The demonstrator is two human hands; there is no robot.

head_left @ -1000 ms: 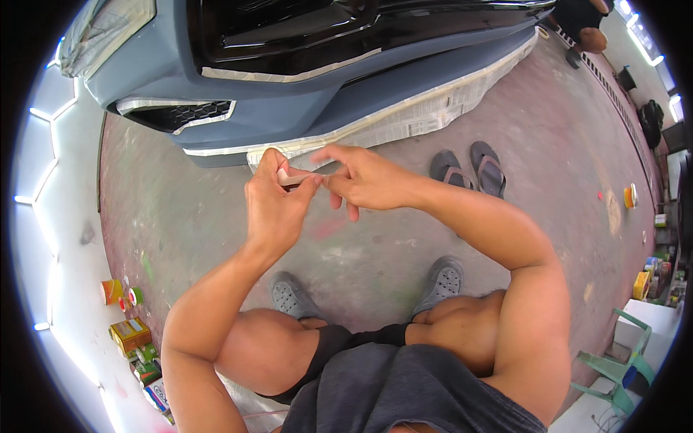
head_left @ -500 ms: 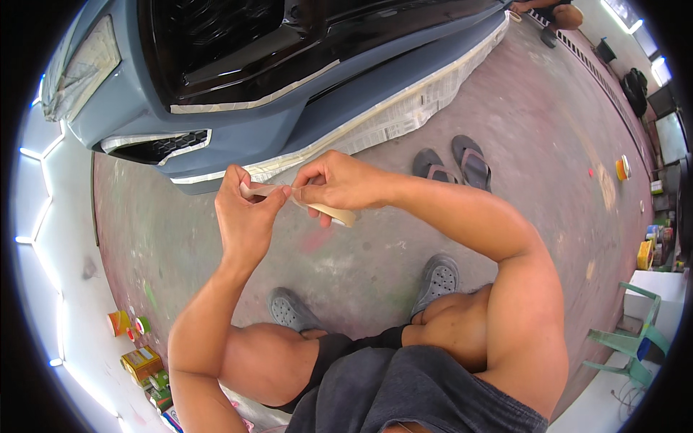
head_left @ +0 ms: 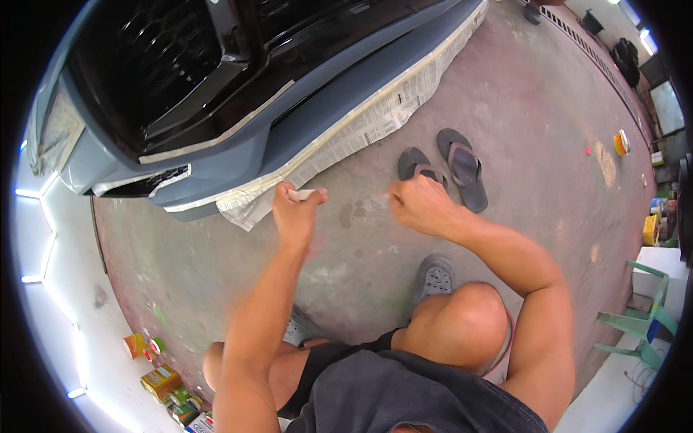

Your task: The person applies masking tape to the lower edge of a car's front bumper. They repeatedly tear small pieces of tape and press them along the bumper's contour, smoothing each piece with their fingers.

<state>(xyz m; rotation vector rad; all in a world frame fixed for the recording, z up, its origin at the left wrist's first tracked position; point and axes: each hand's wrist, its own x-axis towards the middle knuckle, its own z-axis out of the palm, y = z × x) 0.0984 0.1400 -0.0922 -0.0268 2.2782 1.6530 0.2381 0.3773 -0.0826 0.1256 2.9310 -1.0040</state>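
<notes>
While left hand (head_left: 294, 216) fingers pinch pale tape piece (head_left: 301, 194), right hand (head_left: 422, 206) fisted, small paint cans (head_left: 162, 381) lower left.

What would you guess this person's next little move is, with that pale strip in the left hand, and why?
Probably carrying the pale strip, pinched in the left hand, up to the newspaper masking along the grey bumper. The right hand is closed and apart from it, and the paper's edge lies just beyond.
</notes>
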